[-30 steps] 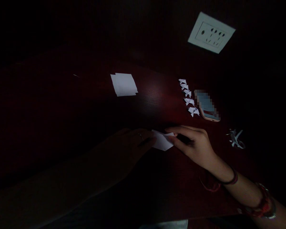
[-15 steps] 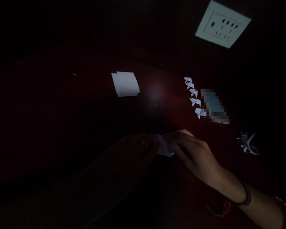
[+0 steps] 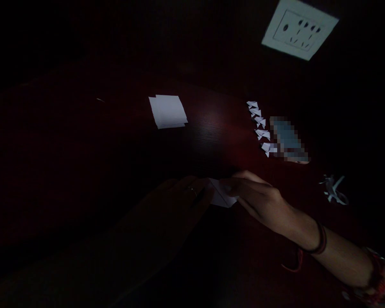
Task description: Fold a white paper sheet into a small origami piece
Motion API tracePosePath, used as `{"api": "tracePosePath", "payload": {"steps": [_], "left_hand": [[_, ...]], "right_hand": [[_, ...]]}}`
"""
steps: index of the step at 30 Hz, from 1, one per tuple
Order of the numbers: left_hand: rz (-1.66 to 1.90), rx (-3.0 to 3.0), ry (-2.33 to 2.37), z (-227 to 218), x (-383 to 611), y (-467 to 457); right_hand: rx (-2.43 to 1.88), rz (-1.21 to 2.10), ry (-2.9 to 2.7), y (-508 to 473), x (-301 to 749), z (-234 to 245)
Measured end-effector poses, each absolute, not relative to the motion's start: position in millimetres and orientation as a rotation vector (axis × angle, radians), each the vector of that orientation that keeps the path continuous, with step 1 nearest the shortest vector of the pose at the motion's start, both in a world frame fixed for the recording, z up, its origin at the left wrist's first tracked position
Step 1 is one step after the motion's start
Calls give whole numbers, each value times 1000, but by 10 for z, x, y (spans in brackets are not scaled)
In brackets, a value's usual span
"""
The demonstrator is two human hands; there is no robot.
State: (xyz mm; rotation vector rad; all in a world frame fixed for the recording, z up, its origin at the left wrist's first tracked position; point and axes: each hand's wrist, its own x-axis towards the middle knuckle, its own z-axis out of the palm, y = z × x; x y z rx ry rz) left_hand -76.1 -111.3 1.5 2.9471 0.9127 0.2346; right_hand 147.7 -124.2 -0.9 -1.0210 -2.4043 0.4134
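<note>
Low in the middle of the head view, a small white folded paper (image 3: 223,199) with a diagonal crease lies between my two hands. My left hand (image 3: 182,201), deep in shadow and wearing a ring, grips its left edge with closed fingers. From the right, my right hand (image 3: 259,199) presses its fingers together on the paper's upper right part, hiding that corner. Dark and red bands circle the right wrist. Beyond the hands lies a short stack of white paper sheets (image 3: 168,111). Up and to the right, several small folded paper pieces (image 3: 259,122) form a row.
A blurred-out flat object, phone-like in shape (image 3: 288,139), lies right of the row. Farther right is a crumpled, shiny pale strip (image 3: 333,190). A white wall socket (image 3: 300,30) is at the upper right. The dark red tabletop (image 3: 205,137) is dimly lit.
My right hand has flattened and shifted slightly left over the folded paper, and more of the paper's crease shows. My left hand stays on its left edge. The view has shifted slightly.
</note>
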Motion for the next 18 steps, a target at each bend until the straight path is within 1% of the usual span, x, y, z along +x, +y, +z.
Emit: {"api": "tracePosePath", "payload": {"steps": [4, 7, 13, 18], "left_hand": [[329, 2955, 974, -50, -751, -1126], [397, 3002, 922, -71, -753, -1125], [378, 3010, 855, -94, -781, -1100], [381, 3025, 851, -110, -786, -1091]], "right_hand": [[-1086, 379, -2450, -1266, 1439, 1], [-1139, 311, -2486, -1272, 1406, 22], [-1114, 152, -2528, -1268, 1384, 31], [-1170, 151, -2497, -1282, 1382, 16]]}}
